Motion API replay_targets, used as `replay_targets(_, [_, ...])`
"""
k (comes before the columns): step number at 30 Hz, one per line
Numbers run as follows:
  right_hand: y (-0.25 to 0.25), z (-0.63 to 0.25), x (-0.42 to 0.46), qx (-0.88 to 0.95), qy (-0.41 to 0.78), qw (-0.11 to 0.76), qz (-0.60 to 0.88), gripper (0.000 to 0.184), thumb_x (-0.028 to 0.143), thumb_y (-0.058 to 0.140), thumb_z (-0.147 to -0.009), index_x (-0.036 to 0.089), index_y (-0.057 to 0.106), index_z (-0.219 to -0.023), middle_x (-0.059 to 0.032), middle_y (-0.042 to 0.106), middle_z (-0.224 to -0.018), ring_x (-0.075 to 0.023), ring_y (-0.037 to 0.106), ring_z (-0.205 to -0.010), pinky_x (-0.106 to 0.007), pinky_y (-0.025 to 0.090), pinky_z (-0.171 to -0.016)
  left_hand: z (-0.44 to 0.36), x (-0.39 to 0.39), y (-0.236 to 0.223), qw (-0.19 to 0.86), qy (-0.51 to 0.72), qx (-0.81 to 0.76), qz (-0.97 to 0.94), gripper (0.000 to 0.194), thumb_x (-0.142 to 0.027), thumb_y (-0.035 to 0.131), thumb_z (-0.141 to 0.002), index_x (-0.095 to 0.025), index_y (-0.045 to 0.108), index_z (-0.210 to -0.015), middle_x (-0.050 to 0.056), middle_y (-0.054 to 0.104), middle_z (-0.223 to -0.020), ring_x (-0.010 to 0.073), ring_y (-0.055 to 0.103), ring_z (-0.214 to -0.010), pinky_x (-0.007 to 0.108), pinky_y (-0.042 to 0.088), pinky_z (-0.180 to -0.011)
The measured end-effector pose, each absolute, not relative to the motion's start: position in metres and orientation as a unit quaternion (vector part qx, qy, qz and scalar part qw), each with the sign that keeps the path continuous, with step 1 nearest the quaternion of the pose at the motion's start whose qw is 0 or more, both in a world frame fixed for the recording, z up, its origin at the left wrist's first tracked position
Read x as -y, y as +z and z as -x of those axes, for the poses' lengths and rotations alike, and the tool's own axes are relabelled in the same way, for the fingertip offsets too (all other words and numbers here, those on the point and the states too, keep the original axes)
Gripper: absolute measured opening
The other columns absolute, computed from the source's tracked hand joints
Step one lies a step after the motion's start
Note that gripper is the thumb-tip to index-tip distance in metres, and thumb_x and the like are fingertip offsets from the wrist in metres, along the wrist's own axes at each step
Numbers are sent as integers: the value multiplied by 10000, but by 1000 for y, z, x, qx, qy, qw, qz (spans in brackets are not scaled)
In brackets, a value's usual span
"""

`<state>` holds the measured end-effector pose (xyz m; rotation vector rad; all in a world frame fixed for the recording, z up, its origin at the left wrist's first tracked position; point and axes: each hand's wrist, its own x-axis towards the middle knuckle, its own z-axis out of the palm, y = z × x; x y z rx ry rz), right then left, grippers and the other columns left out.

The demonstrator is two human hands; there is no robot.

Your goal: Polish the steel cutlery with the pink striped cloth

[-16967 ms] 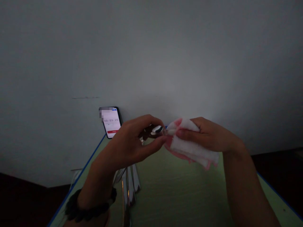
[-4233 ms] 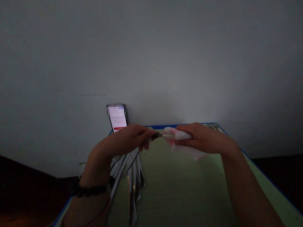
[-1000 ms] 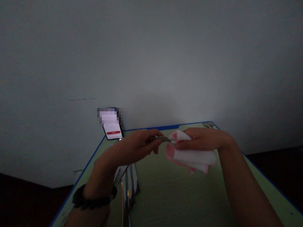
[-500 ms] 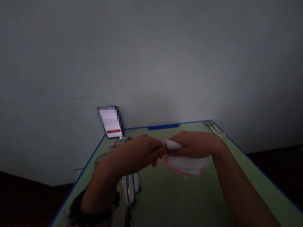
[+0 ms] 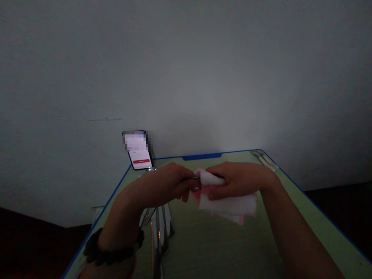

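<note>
Above the middle of the table, my left hand [image 5: 170, 184] pinches a thin metal piece of cutlery [image 5: 197, 178]; only a short stretch of it shows, so its kind is hidden. My right hand [image 5: 236, 180] is closed on a pink and white cloth [image 5: 229, 204], which is folded around the other end of the cutlery. The loose part of the cloth hangs below my right hand. Beneath my left forearm lie several pieces of metal cutlery [image 5: 159, 232], partly covered by the arm.
A phone [image 5: 141, 151] with a lit screen leans against the wall [image 5: 221, 77] at the table's back left. Forks [image 5: 264, 159] with pale handles lie at the far right corner. The green table [image 5: 203, 248] has a blue edge.
My left hand has drawn slightly left, showing more metal between the hands. The cloth hangs more spread out below my right hand. The view has shifted slightly.
</note>
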<state>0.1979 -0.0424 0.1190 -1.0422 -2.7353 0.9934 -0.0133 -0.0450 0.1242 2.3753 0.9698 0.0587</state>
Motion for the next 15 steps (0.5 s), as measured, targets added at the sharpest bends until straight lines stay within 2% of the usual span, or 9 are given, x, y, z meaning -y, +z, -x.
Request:
replay_targets(3, [116,-197,41,892,301,33,335,303,347,534,-776,177,557,-1026,-47,633,-958,-163,572,-790,-227,403,-621,13,46,124,289,31,-356,-888,355,-324,338,-899,-166,622,-755,-11,618,-625,86,551,-557,177,367,-526])
replay_targets(8, [113,-193,41,904,260,50,336,241,312,485,-808,170,583,-977,-57,651,-928,-171,577,-787,-248,393,-657,6,48,124,269,55,-340,-899,327,-274,345,-891,-155,603,-730,-11,598,-607,84,531,-544,186,367,-538])
replay_targets(15, [114,-187,42,912,214,102,335,232,304,447,-839,173,599,-955,-52,659,-874,-150,568,-722,-236,369,-624,8,47,122,238,70,-358,-900,345,-286,328,-903,-161,571,-694,-20,586,-612,79,519,-544,189,353,-541])
